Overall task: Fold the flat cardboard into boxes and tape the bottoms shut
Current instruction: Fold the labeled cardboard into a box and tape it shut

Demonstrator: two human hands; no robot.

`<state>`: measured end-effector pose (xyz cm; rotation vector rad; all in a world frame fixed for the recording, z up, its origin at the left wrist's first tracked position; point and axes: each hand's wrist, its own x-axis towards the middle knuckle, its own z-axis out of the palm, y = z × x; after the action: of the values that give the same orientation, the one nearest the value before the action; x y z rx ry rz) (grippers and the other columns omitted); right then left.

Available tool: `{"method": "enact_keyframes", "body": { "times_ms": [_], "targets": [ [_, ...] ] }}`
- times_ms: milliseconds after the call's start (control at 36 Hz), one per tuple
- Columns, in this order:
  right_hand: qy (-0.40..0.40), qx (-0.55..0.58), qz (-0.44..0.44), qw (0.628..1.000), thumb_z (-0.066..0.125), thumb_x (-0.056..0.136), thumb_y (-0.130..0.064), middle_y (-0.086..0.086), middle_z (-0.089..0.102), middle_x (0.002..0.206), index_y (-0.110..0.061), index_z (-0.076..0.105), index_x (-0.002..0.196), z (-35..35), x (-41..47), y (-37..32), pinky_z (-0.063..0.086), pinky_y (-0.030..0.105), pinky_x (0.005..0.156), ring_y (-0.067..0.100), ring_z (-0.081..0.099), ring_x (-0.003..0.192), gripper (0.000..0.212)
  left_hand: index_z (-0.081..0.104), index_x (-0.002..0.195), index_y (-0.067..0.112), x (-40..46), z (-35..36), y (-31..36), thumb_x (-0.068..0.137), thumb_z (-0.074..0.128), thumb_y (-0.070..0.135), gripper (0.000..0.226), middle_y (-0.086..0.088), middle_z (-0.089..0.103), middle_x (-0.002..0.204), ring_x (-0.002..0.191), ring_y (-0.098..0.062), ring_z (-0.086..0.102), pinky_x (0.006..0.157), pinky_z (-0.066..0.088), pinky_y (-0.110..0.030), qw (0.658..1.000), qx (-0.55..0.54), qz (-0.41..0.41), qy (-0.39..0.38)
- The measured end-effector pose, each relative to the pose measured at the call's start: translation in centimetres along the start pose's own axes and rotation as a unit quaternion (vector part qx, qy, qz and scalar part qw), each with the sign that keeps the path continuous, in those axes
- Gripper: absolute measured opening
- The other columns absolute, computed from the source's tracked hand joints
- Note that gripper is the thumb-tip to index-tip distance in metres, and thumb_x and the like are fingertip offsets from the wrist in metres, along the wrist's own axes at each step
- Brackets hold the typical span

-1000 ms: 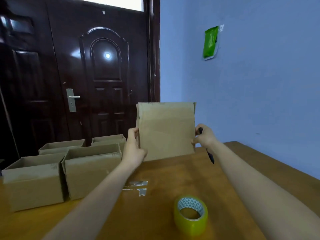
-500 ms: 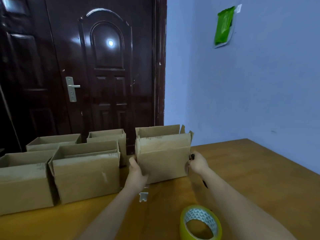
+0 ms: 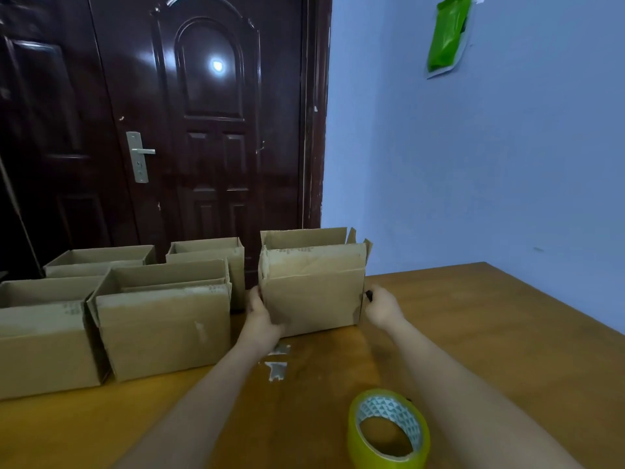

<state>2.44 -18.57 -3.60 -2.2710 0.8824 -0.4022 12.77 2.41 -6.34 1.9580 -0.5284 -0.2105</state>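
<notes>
An open-topped cardboard box (image 3: 314, 292) stands upright on the wooden table (image 3: 490, 333), its flaps pointing up. My left hand (image 3: 262, 314) grips its lower left edge. At the box's right side is my right hand (image 3: 382, 308), curled round a thin black tool (image 3: 368, 294) of which only the tip shows. A roll of yellow-green tape (image 3: 389, 431) lies flat on the table near me, between my forearms.
Several more open boxes stand to the left: one (image 3: 162, 330) beside my left arm, one (image 3: 40, 340) at the far left, two (image 3: 98, 260) (image 3: 209, 253) behind them. Tape scraps (image 3: 277, 367) stick to the table. Behind are a dark door (image 3: 203, 130) and a blue wall.
The box was held up with its flat bottom facing me. It has since been turned upright and set on the table beside the other boxes, both hands staying at its sides.
</notes>
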Motion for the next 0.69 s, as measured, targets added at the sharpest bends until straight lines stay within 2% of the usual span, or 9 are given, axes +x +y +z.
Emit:
{"method": "enact_keyframes", "body": {
  "times_ms": [56,111,167,222,333,417,472,583,694],
  "targets": [
    [0.026,-0.032,0.008,0.999,0.038,0.09,-0.001,0.011,0.058,0.115,-0.005,0.052,0.118,-0.4,-0.8,0.2,0.048,0.033,0.065,0.029,0.058,0.09,0.031,-0.01,0.15,0.027,-0.5,-0.4,-0.1,0.083,0.069,0.009,0.105,-0.01,0.011,0.157,0.139,-0.031,0.029,0.108,0.037,-0.043,1.0,0.014,0.003,-0.005],
    [0.04,-0.059,-0.005,0.997,0.038,0.091,-0.002,0.011,0.059,0.103,-0.007,0.054,0.104,-0.7,-1.7,0.2,0.041,0.03,0.056,0.028,0.057,0.08,0.021,-0.009,0.15,0.026,-1.2,-0.7,-0.4,0.084,0.068,0.011,0.102,-0.01,0.013,0.156,0.135,-0.031,0.035,0.103,0.043,-0.039,0.999,0.024,0.001,-0.021],
    [0.051,-0.067,-0.035,0.996,0.04,0.093,-0.008,0.008,0.059,0.09,-0.011,0.053,0.089,-0.8,-2.8,0.0,0.042,0.03,0.057,0.027,0.056,0.076,0.014,-0.005,0.151,0.022,-2.0,-0.9,-0.7,0.086,0.066,0.011,0.097,-0.012,0.018,0.155,0.132,-0.031,0.04,0.101,0.045,-0.038,0.998,0.051,-0.004,-0.024],
    [0.057,-0.049,-0.077,0.994,0.042,0.096,-0.014,0.006,0.06,0.084,-0.013,0.055,0.084,-0.8,-3.9,-0.5,0.044,0.032,0.061,0.027,0.058,0.077,0.018,0.003,0.15,0.015,-3.0,-1.1,-0.7,0.088,0.063,0.012,0.087,-0.013,0.023,0.153,0.13,-0.03,0.041,0.1,0.044,-0.036,0.995,0.094,-0.006,-0.024],
    [0.045,-0.079,-0.185,0.978,0.043,0.1,-0.025,0.005,0.063,0.084,-0.012,0.057,0.093,-0.6,-6.2,-2.0,0.046,0.036,0.059,0.026,0.059,0.077,0.021,0.03,0.138,0.012,-5.2,-1.7,-0.2,0.092,0.057,0.022,0.054,-0.009,0.041,0.138,0.111,-0.024,0.054,0.086,0.05,-0.032,0.971,0.236,0.029,-0.039],
    [-0.025,-0.118,-0.242,0.963,0.043,0.1,-0.035,0.0,0.055,0.073,-0.015,0.048,0.089,-0.1,-8.0,-3.9,0.037,0.031,0.053,0.022,0.054,0.067,0.024,0.04,0.126,0.015,-6.3,-2.2,0.4,0.092,0.054,0.021,0.038,-0.006,0.05,0.127,0.104,-0.019,0.056,0.084,0.052,-0.032,0.931,0.352,0.071,-0.062],
    [-0.081,-0.13,-0.249,0.956,0.042,0.099,-0.038,0.002,0.053,0.076,-0.014,0.045,0.094,0.3,-9.5,-5.1,0.036,0.03,0.053,0.018,0.049,0.062,0.025,0.042,0.122,0.016,-7.2,-2.7,1.1,0.092,0.053,0.02,0.033,-0.004,0.053,0.122,0.101,-0.019,0.057,0.08,0.053,-0.031,0.91,0.396,0.104,-0.069],
    [-0.2,-0.132,-0.224,0.944,0.04,0.099,-0.026,0.003,0.044,0.073,-0.015,0.027,0.107,0.3,-11.9,-6.7,0.031,0.029,0.053,0.016,0.04,0.06,0.019,0.043,0.122,0.015,-8.3,-4.2,2.5,0.092,0.051,0.02,0.031,-0.004,0.055,0.117,0.098,-0.02,0.057,0.073,0.051,-0.03,0.877,0.448,0.162,-0.056],
    [-0.222,-0.212,-0.221,0.926,0.035,0.1,-0.013,0.005,0.042,0.07,-0.005,0.019,0.13,-0.1,-13.1,-6.8,0.03,0.029,0.052,0.018,0.04,0.06,0.034,0.043,0.123,0.014,-9.2,-5.9,4.1,0.092,0.049,0.02,0.032,-0.005,0.055,0.112,0.093,-0.02,0.058,0.071,0.054,-0.033,0.863,0.466,0.191,-0.048]
  ]
}}
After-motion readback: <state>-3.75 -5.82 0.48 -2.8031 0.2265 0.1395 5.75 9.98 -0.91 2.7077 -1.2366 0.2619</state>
